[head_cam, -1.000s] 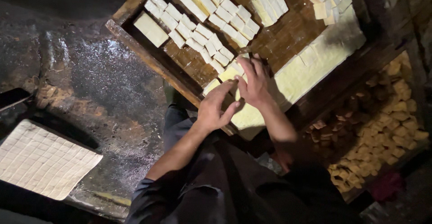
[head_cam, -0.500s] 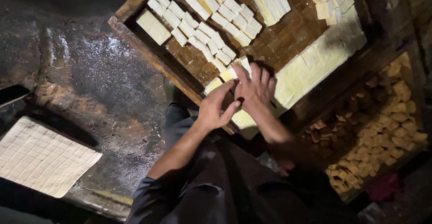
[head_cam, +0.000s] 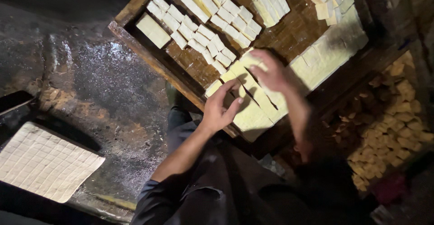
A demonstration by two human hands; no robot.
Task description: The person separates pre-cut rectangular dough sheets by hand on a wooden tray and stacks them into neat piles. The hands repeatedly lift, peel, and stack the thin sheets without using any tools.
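Two hands working at the tofu slab [head_cam: 266, 110] in the wooden tray [head_cam: 135, 35]: left hand [head_cam: 220, 110] fingers spread, touching it; right hand [head_cam: 270, 73] blurred, grip unclear. Many cut blocks [head_cam: 212, 35] lying at 12 o'clock; slab remaining uncut at 3.

Pale cream tofu blocks [head_cam: 212, 15], brown wooden tray [head_cam: 149, 44], grid-scored white slab [head_cam: 43, 161].

Dim in here — light falls only on a patch of the wet, dark stone floor [head_cam: 104, 85], which glistens. A scored pale slab [head_cam: 43, 161] lies low at the left, and a heap of browned cubes [head_cam: 393, 121] sits in shadow at the right
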